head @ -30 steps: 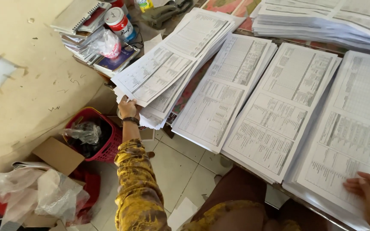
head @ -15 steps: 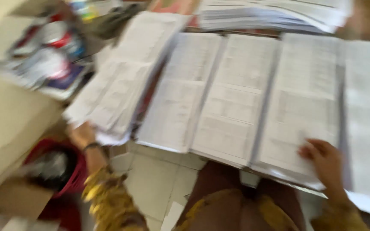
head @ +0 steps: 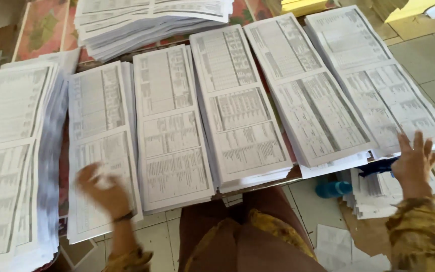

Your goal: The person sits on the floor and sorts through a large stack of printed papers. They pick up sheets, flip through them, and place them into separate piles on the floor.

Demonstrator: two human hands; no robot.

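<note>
Head view. Paperwork in rows: six stacks of printed sheets side by side on table (head: 44,30), lower edges toward bottom of frame, plus rear stack (head: 152,22) at top centre.

Step in hand, by the look: pulling sheets off the stacks at both ends of the reach.

L hand (head: 104,190) at lower left, over lower half of stack 2 (head: 99,106), second from left. Too blurred to read the grip; fingers maybe curled on top sheet, can't tell if anything pinched.

R hand (head: 414,163) at right edge, fingers spread, palm down, nothing gripped, touching or just over lower corner of stack 6 (head: 378,85), far right.

Next move, as judged: needs one sheet only per hand, so thumb or fingertip to part top sheet from those under w/o dragging the stack, esp. stack 6, whose corner overhangs table edge.

Sheets: white, long, dense grey tables, thin & slippery-looking; stacks thick, edges a bit fanned.

Other bits: stack 1 (head: 11,151) at far left, tallest, edges ragged. Blue bottle (head: 334,189) on floor (head: 429,55) lower right, by loose pile (head: 378,199) under R hand. Yellow sheets (head: 303,6) at top right.
</note>
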